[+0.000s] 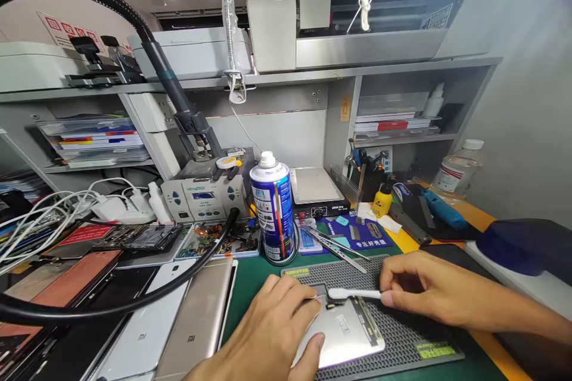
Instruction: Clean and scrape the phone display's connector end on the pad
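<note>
A silver phone part point(344, 342) with a dark strip and small connectors near its upper edge lies on a grey textured mat point(415, 324). My left hand point(279, 330) rests on its left side, fingers bent and apart, thumb along the near side. Between the thumb and fingers of my right hand point(417, 286) is the end of a white stick-like tool point(355, 293). Its rounded head reaches over the top edge of the part, near a small dark connector.
A blue spray can point(273, 208) stands behind the mat. Metal tweezers point(337, 251) lie beside it. Several phones point(192, 315) and a black hose point(179, 286) are at the left. A yellow bottle point(382, 201) and a blue-handled tool point(444, 208) sit at the back right.
</note>
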{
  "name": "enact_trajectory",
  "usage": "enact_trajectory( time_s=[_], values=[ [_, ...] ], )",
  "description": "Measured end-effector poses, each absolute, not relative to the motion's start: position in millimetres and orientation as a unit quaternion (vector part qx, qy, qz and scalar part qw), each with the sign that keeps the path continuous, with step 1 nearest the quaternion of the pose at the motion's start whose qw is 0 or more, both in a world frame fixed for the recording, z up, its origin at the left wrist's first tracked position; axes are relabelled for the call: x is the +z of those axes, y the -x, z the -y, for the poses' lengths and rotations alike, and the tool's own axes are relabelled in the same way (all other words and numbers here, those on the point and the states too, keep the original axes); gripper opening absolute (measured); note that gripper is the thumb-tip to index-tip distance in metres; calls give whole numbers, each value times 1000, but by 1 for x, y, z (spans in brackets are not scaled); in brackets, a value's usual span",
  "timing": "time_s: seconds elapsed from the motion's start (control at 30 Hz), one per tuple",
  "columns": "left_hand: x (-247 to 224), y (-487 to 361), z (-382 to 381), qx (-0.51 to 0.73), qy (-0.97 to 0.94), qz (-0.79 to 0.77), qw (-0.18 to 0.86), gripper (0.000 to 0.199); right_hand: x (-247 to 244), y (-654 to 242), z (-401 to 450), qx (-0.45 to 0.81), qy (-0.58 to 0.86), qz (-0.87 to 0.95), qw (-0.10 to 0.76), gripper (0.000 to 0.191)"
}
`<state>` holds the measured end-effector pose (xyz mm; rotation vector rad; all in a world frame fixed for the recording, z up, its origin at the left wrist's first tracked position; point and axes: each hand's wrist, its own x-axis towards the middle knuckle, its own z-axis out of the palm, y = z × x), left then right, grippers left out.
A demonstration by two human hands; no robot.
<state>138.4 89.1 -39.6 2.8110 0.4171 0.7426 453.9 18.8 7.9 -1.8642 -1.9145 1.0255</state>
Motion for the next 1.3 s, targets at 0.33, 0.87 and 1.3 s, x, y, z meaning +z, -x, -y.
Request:
enact_trajectory(
  time_s=[0.33, 0.87, 1.3],
  values=[
    [-35, -138, -91, 238, -957, -134, 93, 29, 2, -449, -15, 311, 631, 696, 141, 27],
    [-34, -137, -90, 241, -957, -137, 86, 30, 6, -465, -19, 322, 647, 679, 131, 27],
    [-33, -136, -87, 215, -962, -138, 94, 33, 2, -475, -20, 382, 645, 643, 156, 25]
  ],
)
